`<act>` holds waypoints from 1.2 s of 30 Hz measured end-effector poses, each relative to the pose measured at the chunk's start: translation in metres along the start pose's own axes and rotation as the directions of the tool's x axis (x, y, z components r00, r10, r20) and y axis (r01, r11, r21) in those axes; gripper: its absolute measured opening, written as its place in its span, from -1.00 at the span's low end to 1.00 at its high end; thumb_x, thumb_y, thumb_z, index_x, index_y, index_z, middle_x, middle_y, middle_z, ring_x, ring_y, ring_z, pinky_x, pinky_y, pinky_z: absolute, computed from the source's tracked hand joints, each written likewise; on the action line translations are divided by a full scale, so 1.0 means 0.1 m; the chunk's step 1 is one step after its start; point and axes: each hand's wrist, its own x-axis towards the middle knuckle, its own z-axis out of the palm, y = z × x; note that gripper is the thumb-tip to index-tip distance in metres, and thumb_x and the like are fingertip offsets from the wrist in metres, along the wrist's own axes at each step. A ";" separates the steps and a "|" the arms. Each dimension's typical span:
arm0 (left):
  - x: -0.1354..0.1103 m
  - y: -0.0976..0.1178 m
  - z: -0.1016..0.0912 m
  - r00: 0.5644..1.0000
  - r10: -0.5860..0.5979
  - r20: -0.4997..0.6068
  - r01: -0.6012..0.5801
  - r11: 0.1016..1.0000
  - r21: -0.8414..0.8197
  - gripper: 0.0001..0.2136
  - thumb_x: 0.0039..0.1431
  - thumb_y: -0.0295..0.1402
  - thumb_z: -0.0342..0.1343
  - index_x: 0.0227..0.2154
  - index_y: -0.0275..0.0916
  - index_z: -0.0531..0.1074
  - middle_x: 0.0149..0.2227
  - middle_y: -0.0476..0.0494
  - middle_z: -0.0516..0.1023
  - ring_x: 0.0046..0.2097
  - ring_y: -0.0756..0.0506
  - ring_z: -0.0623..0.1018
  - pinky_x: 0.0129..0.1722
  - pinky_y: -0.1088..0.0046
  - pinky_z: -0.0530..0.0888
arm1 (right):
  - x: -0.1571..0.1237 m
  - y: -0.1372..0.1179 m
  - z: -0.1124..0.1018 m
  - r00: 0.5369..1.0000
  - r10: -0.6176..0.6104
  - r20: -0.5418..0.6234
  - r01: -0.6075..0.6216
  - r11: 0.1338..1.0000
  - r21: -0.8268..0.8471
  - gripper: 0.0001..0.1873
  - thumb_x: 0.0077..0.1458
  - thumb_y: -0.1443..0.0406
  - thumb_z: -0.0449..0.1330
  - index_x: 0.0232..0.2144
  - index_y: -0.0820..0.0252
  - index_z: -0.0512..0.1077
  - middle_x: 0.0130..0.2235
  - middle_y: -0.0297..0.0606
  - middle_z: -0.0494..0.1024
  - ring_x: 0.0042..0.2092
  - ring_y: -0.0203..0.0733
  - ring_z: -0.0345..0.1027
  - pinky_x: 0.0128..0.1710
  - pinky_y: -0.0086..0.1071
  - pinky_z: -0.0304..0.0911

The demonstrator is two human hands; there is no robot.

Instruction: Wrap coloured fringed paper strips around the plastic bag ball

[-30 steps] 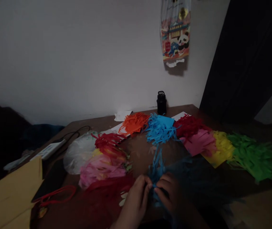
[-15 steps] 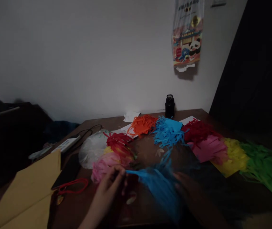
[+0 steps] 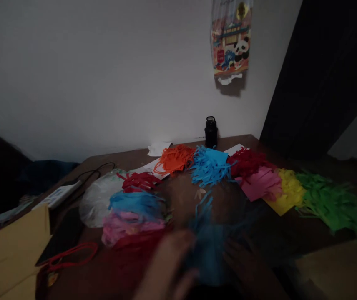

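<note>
My left hand (image 3: 169, 258), smeared by motion, hovers at the left edge of a blue fringed paper piece (image 3: 209, 246), thumb apart from its fingers. At that piece's right side my right hand (image 3: 241, 254) is dark and blurred, its fingers seemingly stretched out against the paper; whether they press it is unclear. Left of them lies a stack of shredded tissue strips: red (image 3: 141, 181), blue (image 3: 136, 203) and pink (image 3: 131, 227). A dim red patch (image 3: 137, 254) shows below the stack.
Across the table sit fringed bundles in orange (image 3: 177, 158), blue (image 3: 211, 164), dark red (image 3: 249, 162), pink (image 3: 261, 183), yellow (image 3: 287, 189) and green (image 3: 331, 200). A black bottle (image 3: 211, 132), clear plastic bag (image 3: 97, 202), red cord (image 3: 72, 254) and tan cardboard (image 3: 18, 254) are around.
Blue strips now lie on the left stack between the red and pink ones. My left hand has moved right and no longer pinches a blue strip. The view has shifted right.
</note>
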 end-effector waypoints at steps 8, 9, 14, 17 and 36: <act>0.01 0.18 0.55 0.921 0.129 0.367 -0.193 0.971 0.143 -0.60 0.16 -0.32 0.18 0.08 -0.13 0.38 0.09 -0.16 0.50 0.07 -0.25 0.48 0.01 0.17 0.47 | -0.10 -0.18 -0.04 0.979 0.169 -0.118 -0.172 0.985 -0.015 -0.65 0.19 0.44 -0.07 -0.13 0.16 0.45 -0.14 -0.26 0.62 -0.03 -0.18 0.41 0.34 -0.05 -0.33; -0.03 0.12 0.50 0.930 0.092 0.355 -0.159 0.973 0.166 -0.61 0.16 -0.40 0.17 0.06 -0.08 0.39 0.10 -0.13 0.49 0.08 -0.24 0.47 0.01 0.16 0.47 | -0.10 -0.17 -0.07 0.977 0.172 -0.123 -0.177 0.984 -0.031 -0.65 0.17 0.45 -0.07 -0.12 0.16 0.45 -0.12 -0.26 0.61 -0.01 -0.17 0.40 0.33 -0.06 -0.30; -0.14 0.13 0.40 0.926 0.118 0.359 -0.166 0.980 0.106 -0.35 0.02 -0.24 0.29 0.19 -0.16 0.24 0.19 -0.25 0.38 0.18 -0.36 0.36 0.12 -0.09 0.35 | -0.04 -0.16 -0.15 0.993 0.096 -0.064 -0.096 0.995 -0.005 -0.61 0.10 0.52 -0.06 -0.12 0.21 0.45 -0.10 -0.20 0.60 0.01 -0.18 0.40 0.21 -0.14 0.09; -0.14 0.21 0.44 0.921 0.167 0.351 -0.182 0.983 0.010 -0.53 0.11 -0.29 0.22 0.09 -0.20 0.33 0.05 -0.19 0.53 0.06 -0.27 0.48 0.09 0.06 0.41 | -0.01 -0.20 -0.12 0.989 0.126 -0.074 -0.120 0.989 0.084 -0.62 0.12 0.53 -0.07 -0.14 0.21 0.44 -0.19 -0.24 0.62 -0.07 -0.21 0.44 0.22 -0.12 0.07; 0.25 0.11 0.58 0.804 -0.452 0.386 0.405 0.892 0.201 -0.68 0.30 -0.45 -0.13 -0.01 -0.20 0.45 0.20 -0.22 0.39 -0.19 -0.19 0.64 -0.22 0.30 0.56 | 0.35 -0.14 0.06 0.777 0.627 -0.055 -0.628 0.778 -0.008 -0.79 0.23 0.39 0.03 -0.45 0.15 0.35 -0.43 -0.24 0.50 -0.29 -0.07 0.29 -0.09 -0.10 -0.02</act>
